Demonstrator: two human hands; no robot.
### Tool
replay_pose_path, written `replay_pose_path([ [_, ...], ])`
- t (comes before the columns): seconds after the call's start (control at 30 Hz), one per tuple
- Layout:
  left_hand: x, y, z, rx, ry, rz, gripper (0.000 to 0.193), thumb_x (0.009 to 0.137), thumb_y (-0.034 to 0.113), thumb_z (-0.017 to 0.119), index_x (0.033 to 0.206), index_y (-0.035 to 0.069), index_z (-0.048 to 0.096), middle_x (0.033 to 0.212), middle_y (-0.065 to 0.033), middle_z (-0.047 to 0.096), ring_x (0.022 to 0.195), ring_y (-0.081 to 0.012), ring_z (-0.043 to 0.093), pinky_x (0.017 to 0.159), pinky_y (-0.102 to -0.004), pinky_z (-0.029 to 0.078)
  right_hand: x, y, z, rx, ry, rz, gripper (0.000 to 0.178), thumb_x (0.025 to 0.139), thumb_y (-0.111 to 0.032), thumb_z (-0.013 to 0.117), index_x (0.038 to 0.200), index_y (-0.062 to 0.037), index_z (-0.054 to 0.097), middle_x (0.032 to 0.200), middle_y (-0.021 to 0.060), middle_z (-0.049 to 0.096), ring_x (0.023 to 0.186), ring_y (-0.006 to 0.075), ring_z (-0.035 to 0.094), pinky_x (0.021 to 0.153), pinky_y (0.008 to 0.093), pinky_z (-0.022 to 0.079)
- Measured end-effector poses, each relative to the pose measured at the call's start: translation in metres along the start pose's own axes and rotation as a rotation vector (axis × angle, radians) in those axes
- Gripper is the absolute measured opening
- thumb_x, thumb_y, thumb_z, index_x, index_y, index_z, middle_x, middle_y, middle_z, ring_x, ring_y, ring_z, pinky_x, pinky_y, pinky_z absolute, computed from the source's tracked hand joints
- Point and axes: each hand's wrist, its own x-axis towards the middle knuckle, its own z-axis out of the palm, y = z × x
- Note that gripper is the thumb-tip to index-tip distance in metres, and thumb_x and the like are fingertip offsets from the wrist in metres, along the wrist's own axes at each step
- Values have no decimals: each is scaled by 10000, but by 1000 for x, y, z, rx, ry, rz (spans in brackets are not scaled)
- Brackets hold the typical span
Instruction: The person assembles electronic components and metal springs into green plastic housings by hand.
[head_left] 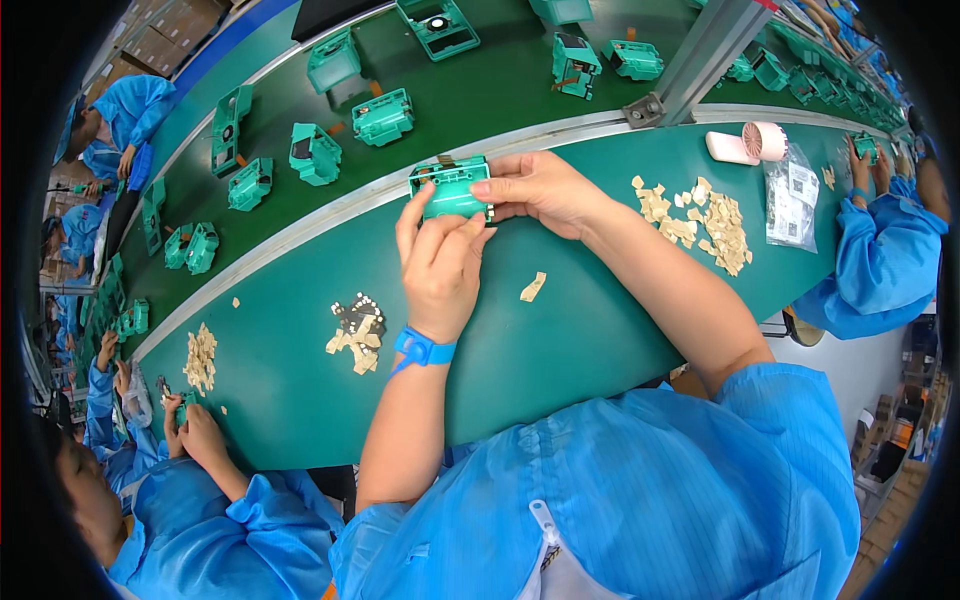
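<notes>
Between my two hands I hold up a small teal plastic housing (452,188), with dark parts and a brownish strip along its upper edge. The fingers of my left hand (440,255) press on its front left and lower side; a blue band circles that wrist. My right hand (540,192) pinches its right end, thumb on the front face and fingers behind. A single cream paper piece (534,287) lies on the green table below my right hand. To the left of my left wrist sits a small pile of black-and-white parts and cream pieces (358,335).
Beyond a metal rail, teal housings (383,117) stand on a green conveyor. A metal post (705,60) rises at the rail. Cream pieces (700,220), a pink handheld fan (750,143) and a clear bag (791,203) lie right. Co-workers in blue sit left (220,530) and right (870,265).
</notes>
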Motion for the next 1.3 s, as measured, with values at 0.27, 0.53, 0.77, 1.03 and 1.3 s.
replay_pose_path([
  [0.27,-8,0,-2,-89,29,-147,572,682,65,839,1179,48,557,1151,-162,571,1065,-324,597,888,-398,497,-5,2,13,-97,62,-23,443,750,-103,814,1115,56,620,967,101,693,817,138,666,711,258,535],
  [0.53,-14,-6,2,-252,43,-370,500,713,34,805,1149,29,561,1094,-146,626,1050,-318,610,895,-395,494,-4,13,-5,180,-101,17,378,861,-181,692,1187,-1,627,1034,62,685,916,126,644,807,261,524],
  [0.77,-16,-7,7,-279,65,-393,466,710,36,812,1116,34,584,1068,-121,637,976,-282,625,855,-363,505,-4,16,4,136,-18,-24,367,822,-259,757,1092,-23,677,965,53,694,816,78,613,696,231,480],
  [1.03,-16,-5,4,-220,-22,-337,499,723,8,804,1148,10,542,1097,-119,609,1025,-263,604,923,-372,491,-2,14,8,104,33,19,412,805,-136,777,1136,57,625,926,80,698,753,107,642,700,242,517],
  [1.3,-16,-7,8,-272,54,-365,466,691,46,829,1091,34,590,1039,-106,652,969,-310,628,874,-383,503,-1,21,1,111,46,13,383,791,-195,796,1089,11,673,900,55,699,756,85,611,663,226,490],
])
